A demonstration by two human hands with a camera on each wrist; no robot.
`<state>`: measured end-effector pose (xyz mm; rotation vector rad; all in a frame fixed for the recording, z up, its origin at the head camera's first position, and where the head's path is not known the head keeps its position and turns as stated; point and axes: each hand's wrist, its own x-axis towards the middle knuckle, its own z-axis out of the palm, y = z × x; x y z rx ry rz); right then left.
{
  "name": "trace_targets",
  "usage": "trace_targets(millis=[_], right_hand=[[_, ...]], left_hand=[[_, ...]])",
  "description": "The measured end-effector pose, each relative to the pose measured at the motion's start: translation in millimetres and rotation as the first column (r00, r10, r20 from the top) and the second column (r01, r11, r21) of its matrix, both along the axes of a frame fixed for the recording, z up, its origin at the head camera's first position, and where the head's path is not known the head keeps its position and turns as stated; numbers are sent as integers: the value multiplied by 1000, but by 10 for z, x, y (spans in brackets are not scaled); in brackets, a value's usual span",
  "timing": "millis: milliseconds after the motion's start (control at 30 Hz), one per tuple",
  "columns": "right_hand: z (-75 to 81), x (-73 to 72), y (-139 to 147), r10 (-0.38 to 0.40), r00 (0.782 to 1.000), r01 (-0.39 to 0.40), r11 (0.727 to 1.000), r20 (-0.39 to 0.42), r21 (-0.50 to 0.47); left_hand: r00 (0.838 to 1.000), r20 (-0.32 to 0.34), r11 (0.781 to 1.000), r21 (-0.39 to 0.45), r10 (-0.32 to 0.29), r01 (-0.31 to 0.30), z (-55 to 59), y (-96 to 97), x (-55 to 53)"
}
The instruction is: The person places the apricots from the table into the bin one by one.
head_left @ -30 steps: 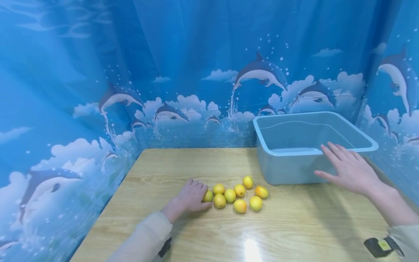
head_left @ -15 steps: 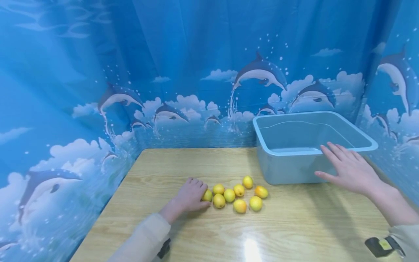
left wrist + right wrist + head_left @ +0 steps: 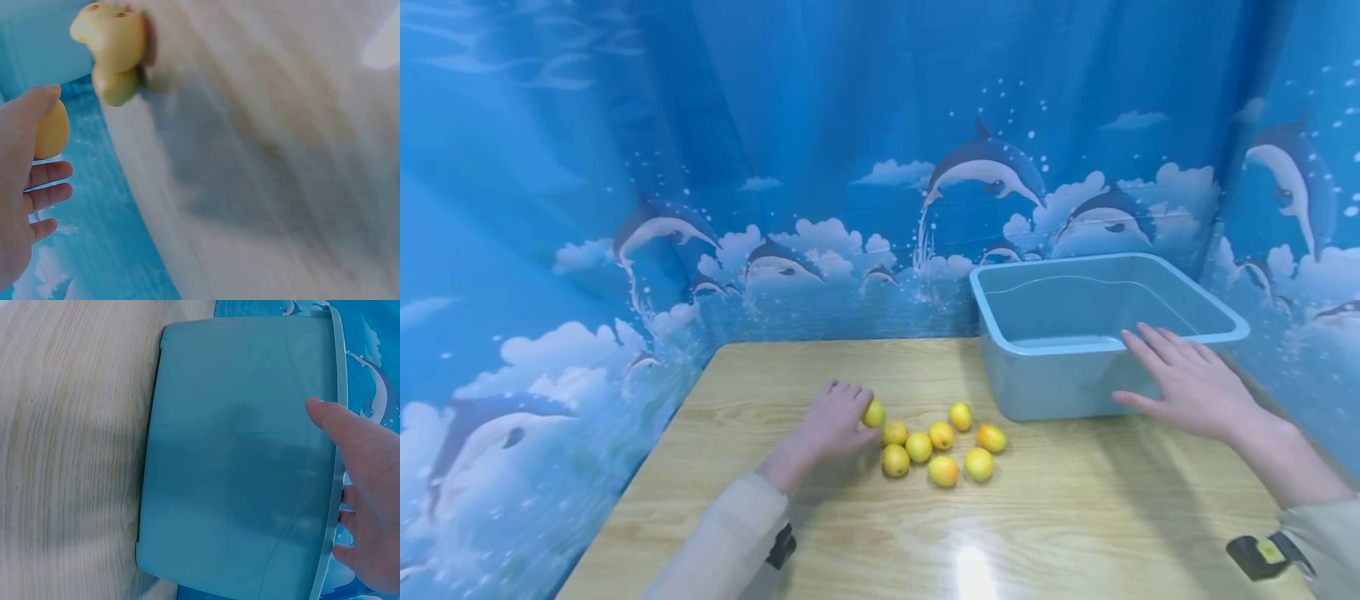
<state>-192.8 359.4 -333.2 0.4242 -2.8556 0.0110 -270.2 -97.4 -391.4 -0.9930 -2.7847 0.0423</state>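
Note:
My left hand (image 3: 835,419) pinches a small round yellow fruit (image 3: 873,414) between thumb and fingers, a little above the table. In the left wrist view this fruit (image 3: 52,130) shows between the thumb and the index side, the other fingers partly bent below it. Just right of that hand lie several more yellow fruits (image 3: 918,447), some blushed orange; their exact kind is unclear. My right hand (image 3: 1198,387) hovers with fingers spread at the front rim of a light blue plastic tub (image 3: 1060,383), holding nothing. Whether it touches the rim cannot be told.
The tub stands at the back right of a pale wooden table (image 3: 850,533). Behind and beside the table hangs a blue curtain (image 3: 820,125) printed with dolphins and clouds. Bright glare marks the table's front part.
The left hand has lifted the leftmost fruit off the table, up and slightly away from the others. The right hand holds its place by the tub. The head view has shifted slightly.

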Motion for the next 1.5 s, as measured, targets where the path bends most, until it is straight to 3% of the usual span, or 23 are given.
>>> trace_targets(millis=[267,867,1500], right_hand=[[21,-38,-47,34,999,-34,999,-7,24],[68,-11,-35,24,998,-25,1000,64,14],[62,48,5,12,998,-12,1000,64,-4]], left_hand=[[1000,-29,999,44,6,-5,271,153,-72],[986,-163,999,25,-37,42,794,748,-221],[987,-150,996,48,-62,70,1186,1318,-317]])
